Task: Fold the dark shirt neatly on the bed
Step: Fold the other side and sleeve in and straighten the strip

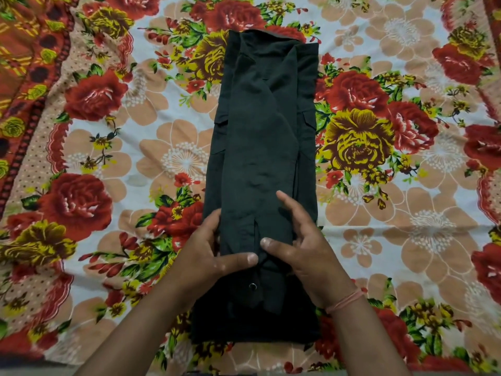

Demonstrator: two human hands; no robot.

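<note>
The dark shirt (260,137) lies flat on the bed as a long narrow strip, its sides and sleeves folded inward, collar end far from me. A small metal snap shows near the strip's near end. My left hand (208,256) rests on the shirt's left edge, thumb lying across the cloth and fingers curled around the folded sleeve layer. My right hand (306,248) sits on the right side, thumb pressing the middle seam, fingers spread over the cloth. Both hands pinch the folded sleeve layer at the near part of the strip.
A floral bedsheet (379,164) with red and yellow roses covers the bed on all sides of the shirt. A second orange patterned cloth (24,63) lies along the far left. A thin thread band circles my right wrist.
</note>
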